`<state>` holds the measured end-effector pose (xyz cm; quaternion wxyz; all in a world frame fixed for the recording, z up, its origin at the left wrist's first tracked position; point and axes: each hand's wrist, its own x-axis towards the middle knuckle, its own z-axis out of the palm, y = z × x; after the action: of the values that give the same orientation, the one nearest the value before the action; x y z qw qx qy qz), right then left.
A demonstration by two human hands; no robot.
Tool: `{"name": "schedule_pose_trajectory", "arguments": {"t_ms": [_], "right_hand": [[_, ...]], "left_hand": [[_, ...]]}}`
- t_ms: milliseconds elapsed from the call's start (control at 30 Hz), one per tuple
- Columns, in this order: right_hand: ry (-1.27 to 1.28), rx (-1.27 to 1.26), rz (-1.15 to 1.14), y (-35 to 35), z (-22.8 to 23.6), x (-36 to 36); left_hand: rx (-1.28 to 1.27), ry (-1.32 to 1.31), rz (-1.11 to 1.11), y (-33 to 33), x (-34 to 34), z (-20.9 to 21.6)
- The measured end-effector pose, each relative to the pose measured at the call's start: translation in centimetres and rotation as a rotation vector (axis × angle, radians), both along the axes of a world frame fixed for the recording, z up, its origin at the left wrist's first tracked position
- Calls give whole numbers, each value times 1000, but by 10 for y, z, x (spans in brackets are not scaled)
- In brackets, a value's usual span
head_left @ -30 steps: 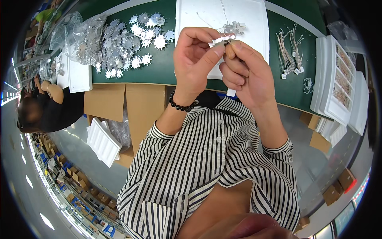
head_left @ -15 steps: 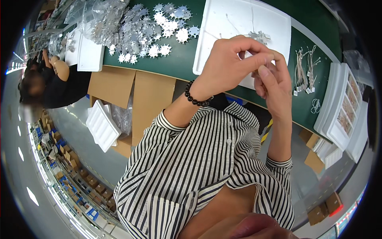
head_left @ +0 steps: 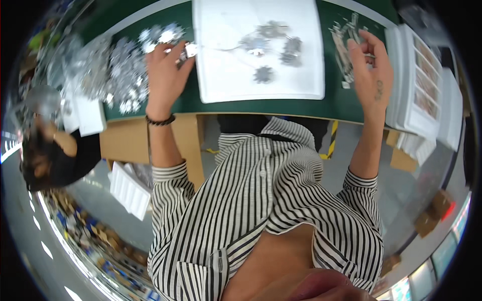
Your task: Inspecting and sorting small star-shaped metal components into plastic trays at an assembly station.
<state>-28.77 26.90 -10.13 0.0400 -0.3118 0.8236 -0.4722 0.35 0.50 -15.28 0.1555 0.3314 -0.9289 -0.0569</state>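
My left hand [head_left: 168,75] reaches over the near right edge of a pile of silver, gear-shaped metal pieces [head_left: 125,70]. Its fingers are apart, and a shiny piece [head_left: 191,49] lies right beside the fingertips; no grip on it shows. Off to the right, my right hand [head_left: 370,72] is at a bundle of thin, pale cables with small end connectors [head_left: 343,52]. Thumb and forefinger stand apart there, though blur hides whether they touch a cable. Between my hands lies a white tray [head_left: 211,85] with several gear-shaped pieces [head_left: 263,75] and thin wires in it.
White foam trays [head_left: 399,75] stand stacked at the table's right end. Clear plastic bags [head_left: 80,65] lie at the far left of the green table [head_left: 241,106]. An open cardboard box [head_left: 186,145] stands below its front edge. Another person [head_left: 75,155] sits at the left.
My hands have parted from their pinch over the tray: the left went left to the metal pieces, the right went right to the cables. The view has shifted, so the tray appears farther left.
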Motion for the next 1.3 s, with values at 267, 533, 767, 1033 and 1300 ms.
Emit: {"name": "schedule_pose_trajectory", "arguments": {"t_ms": [267,533,767,1033,1300], "right_hand": [[99,68,-125,44,-49,-76],[221,375,-153,25,-57,-91],[26,244,-91,34,-43,-86],[-489,-336,240,14,36,42],[-566,-280,364,-16,36,86]], "left_hand": [[207,168,-29,2,-20,16],[559,863,357,45,-22,27],[666,953,314,69,-27,40],[1220,1135,34,130,-91,57],[1131,1061,-30,141,-95,70]]}}
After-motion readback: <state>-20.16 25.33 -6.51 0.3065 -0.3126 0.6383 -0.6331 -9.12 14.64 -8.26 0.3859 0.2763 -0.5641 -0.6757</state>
